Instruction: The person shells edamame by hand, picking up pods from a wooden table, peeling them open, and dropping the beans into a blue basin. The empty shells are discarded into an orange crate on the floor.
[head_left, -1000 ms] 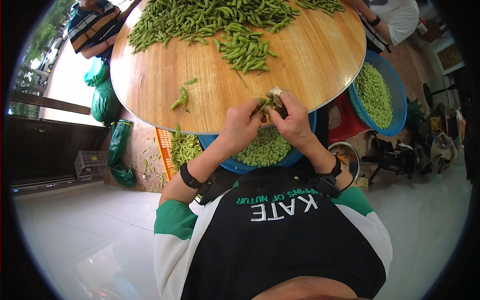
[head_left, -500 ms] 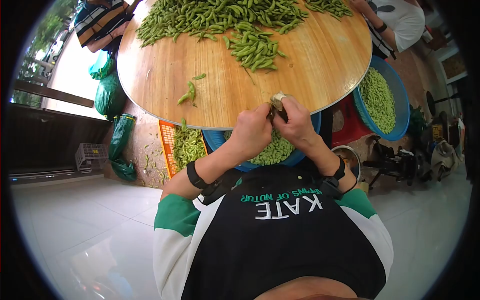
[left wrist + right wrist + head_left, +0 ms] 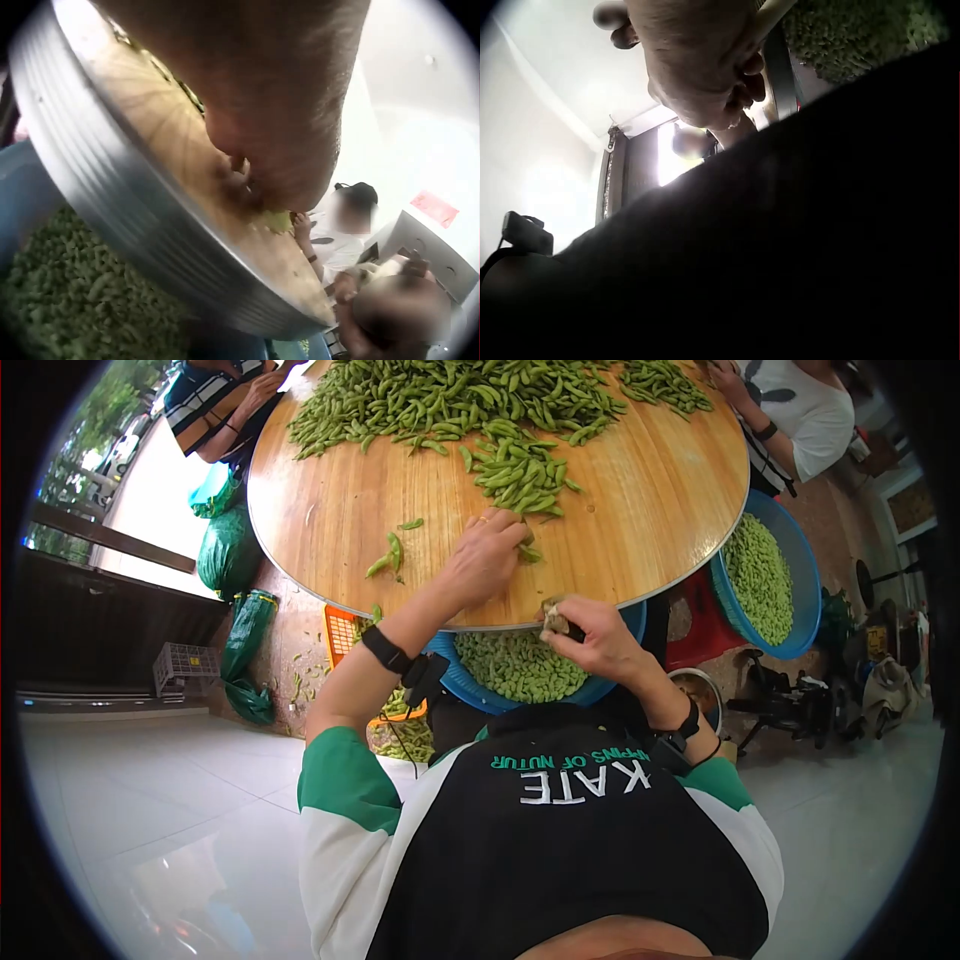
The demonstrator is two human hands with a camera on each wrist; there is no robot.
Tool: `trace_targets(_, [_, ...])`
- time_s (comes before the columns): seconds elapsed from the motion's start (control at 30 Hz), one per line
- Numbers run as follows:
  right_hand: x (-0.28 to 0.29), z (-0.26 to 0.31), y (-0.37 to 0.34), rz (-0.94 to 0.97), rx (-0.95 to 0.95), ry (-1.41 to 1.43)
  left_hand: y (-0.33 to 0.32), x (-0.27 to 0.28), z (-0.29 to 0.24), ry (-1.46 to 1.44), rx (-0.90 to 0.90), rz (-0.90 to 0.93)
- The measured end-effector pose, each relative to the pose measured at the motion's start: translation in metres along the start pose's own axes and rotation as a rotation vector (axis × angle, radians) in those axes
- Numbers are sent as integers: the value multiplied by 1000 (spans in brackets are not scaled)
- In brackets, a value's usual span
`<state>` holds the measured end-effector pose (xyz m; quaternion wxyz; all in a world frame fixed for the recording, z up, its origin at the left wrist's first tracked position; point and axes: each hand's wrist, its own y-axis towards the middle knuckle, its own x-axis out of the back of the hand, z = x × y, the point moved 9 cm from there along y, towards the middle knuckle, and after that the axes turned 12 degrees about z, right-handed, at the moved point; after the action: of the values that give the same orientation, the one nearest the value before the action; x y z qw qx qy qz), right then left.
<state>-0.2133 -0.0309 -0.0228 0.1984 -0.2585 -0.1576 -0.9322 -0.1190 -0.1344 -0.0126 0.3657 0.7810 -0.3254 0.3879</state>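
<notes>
My left hand (image 3: pixel 487 555) is over the wooden table, fingers curled, just short of a small heap of green soybean pods (image 3: pixel 520 475). At its fingertips a green pod (image 3: pixel 530 553) pokes out; the left wrist view has the green pod (image 3: pixel 277 220) right under the fingers. My right hand (image 3: pixel 600 637) hangs at the table's near edge with bent fingers. A beige wrapping (image 3: pixel 550 618) covers a fingertip there, and I cannot tell whether the hand holds anything. Below it, shelled beans (image 3: pixel 525 670) fill a blue basin (image 3: pixel 462 682).
A large pod pile (image 3: pixel 440 405) covers the far side of the round table (image 3: pixel 330 530). Loose pods (image 3: pixel 385 557) lie at left. An orange basket (image 3: pixel 340 635) stands below the left edge. Another blue basin (image 3: pixel 808 585) of beans is at right. Two people sit across the table.
My hands were together over the near edge, working on a pod; now they are apart. The left hand has reached forward to the small heap, while the right has drawn slightly back toward the basin.
</notes>
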Motion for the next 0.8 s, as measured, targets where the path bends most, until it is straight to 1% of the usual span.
trace_targets(0.07, [-8, 3, -2, 61, 53, 27, -2, -6, 13, 7, -4, 38])
trace_targets(0.13, [-7, 3, -3, 68, 45, 43, -19, 6, 16, 11, 35, 23])
trace_targets(0.2, [-3, -6, -3, 67, -52, 15, -41, 24, 33, 57, 106, -16])
trace_targets(0.23, [-2, -6, -2, 65, -48, 19, -58, 34, 48, 108, 147, -38])
trace_targets(0.3, [0, -6, 1, 34, -27, 92, -98, 56, 88, 231, 406, -89])
trace_targets(0.33, [-1, -6, 1, 32, -25, 95, -117, 70, 96, 291, 562, -100])
trace_targets(0.37, [3, -4, 3, -15, 13, 97, -138, 84, 99, 350, 714, -115])
trace_targets(0.4, [8, -3, 3, -68, 49, 98, -160, 92, 100, 484, 731, -79])
trace_targets(0.43, [11, -4, 2, -83, 49, 96, -183, 100, 102, 617, 743, -42])
trace_targets(0.5, [13, -26, 1, -89, -102, 316, -235, 101, 130, 519, 1067, 211])
trace_targets(0.53, [15, -25, 1, -100, -103, 317, -234, 107, 117, 656, 1274, 471])
trace_targets(0.6, [14, -41, -1, -167, -232, 734, -195, 123, 72, 896, 861, 136])
trace_targets(0.63, [11, -45, 0, -115, -264, 807, -178, 124, 64, 899, 856, 141])
trace_targets(0.7, [6, -55, 2, -100, -247, 846, -126, 122, 44, 407, 619, -134])
trace_targets(0.73, [5, -57, 3, -80, -226, 879, -104, 107, 49, 35, 561, -165])
trace_targets(0.77, [5, -56, 4, -82, -228, 874, -79, 91, 53, -105, 499, -125])
trace_targets(0.8, [6, -51, 6, -105, -203, 845, -53, 79, 50, -76, 425, -110])
